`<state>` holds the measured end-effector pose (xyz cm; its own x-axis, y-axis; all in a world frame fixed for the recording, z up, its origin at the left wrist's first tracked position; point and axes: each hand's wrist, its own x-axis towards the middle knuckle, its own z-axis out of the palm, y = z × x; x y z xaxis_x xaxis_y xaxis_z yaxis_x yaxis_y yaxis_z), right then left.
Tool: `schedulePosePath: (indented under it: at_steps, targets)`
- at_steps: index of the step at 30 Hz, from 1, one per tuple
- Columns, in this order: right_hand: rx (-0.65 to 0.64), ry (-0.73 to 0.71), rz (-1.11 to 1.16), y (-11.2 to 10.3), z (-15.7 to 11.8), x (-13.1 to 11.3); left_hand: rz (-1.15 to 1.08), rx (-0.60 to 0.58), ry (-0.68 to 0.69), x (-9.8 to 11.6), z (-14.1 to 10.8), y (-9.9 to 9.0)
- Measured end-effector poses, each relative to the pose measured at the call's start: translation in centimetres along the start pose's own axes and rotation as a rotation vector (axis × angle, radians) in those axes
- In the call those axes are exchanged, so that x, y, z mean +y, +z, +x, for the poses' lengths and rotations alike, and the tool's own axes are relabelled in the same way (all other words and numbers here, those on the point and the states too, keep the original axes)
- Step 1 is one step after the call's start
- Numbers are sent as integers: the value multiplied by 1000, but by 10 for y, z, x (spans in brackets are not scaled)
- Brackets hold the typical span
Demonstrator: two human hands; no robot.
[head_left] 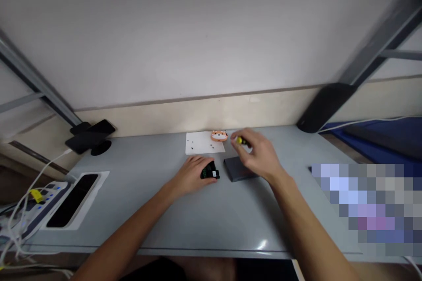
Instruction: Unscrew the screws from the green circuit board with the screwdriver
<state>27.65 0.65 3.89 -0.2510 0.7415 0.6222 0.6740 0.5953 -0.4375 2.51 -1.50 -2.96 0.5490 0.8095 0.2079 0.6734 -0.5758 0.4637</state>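
On the desk, my left hand (193, 174) is closed around the edges of a small black device with a green circuit board (208, 170). To its right, my right hand (259, 151) grips a small yellow-and-black tool (241, 140) that looks like a screwdriver, mostly hidden by the fingers. Beneath that hand lies a dark grey flat case (235, 169), partly covered by it. Behind the left hand, a white sheet of paper (199, 142) carries several tiny dark pieces, too small to make out. An orange animal-faced case (219, 136) rests on the paper's right end.
A phone (73, 199) lies at the left beside a power strip (44, 208) with white cables. Another dark phone (90, 136) leans on a stand at the back left. A black cylindrical speaker (325, 107) stands at the back right. A blurred-out item (369, 202) occupies the right edge.
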Motion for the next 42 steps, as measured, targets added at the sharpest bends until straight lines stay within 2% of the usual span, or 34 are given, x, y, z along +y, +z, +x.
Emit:
schedulePosePath:
  at_steps: [1, 3, 6, 9, 14, 20, 24, 28, 32, 36, 39, 42]
  targets:
    - [-120, -1, -46, -1, -10, 4, -11, -2, -4, -3, 1, -1]
    - [-246, -8, -145, -2, -30, 13, -32, 2, -9, -9, 2, -4]
    - [-311, -24, -208, 0, -56, 27, -58, 20, -19, -15, 0, -8]
    - [-296, -14, -208, 9, -69, 33, -78, 47, -25, -18, -1, -9]
    - [-219, -37, -205, 25, -70, 30, -92, 93, -27, -16, 4, -12]
    - [-186, -47, -182, 23, -70, 29, -129, 134, 65, 5, 2, -26]
    - [-198, -62, -229, 24, -72, 26, -73, 57, 117, 27, -18, -16]
    - [-191, -76, -260, 30, -72, 22, -10, -28, 134, 33, -33, 3]
    - [-193, -91, -222, 31, -71, 20, 22, -12, 114, 32, -35, 11]
    - [-150, -27, -188, 24, -70, 22, 45, 26, 127, 28, -34, 1]
    - [-146, 32, -202, 17, -70, 29, 55, 118, 48, 12, -34, -13]
    - [-172, 54, -230, 10, -70, 38, 109, 256, -63, -16, -35, -22]
